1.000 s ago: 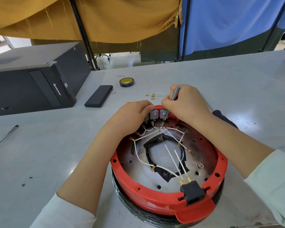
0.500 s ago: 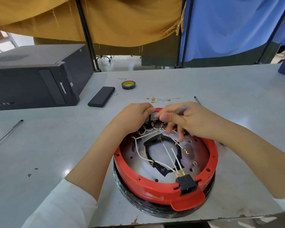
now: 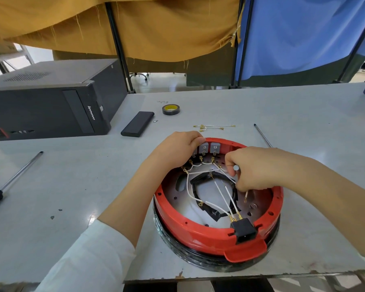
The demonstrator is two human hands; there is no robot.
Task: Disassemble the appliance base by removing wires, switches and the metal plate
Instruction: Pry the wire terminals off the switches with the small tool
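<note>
Left hand: curled over the far-left rim of the base, fingertips closed against the leftmost grey switch
Right hand: closed in a fist inside the base, a small metal tool tip poking out by the thumb, fingers pinching a white wire whose brass terminal hangs free
Appliance base: red ring on a black lower ring, near the front edge of the table, open side up
Inside the base: metal plate with holes as the floor; black gasket-like piece round the centre opening; white wires run from a black socket block at the near rim to the far side
Switches: grey blocks seated in the far rim, side by side
Table: grey; loose wires just beyond the base, tape roll and flat black case further back
Screwdrivers: one far left, one shaft behind the right wrist
Computer tower: lying at back left
</note>
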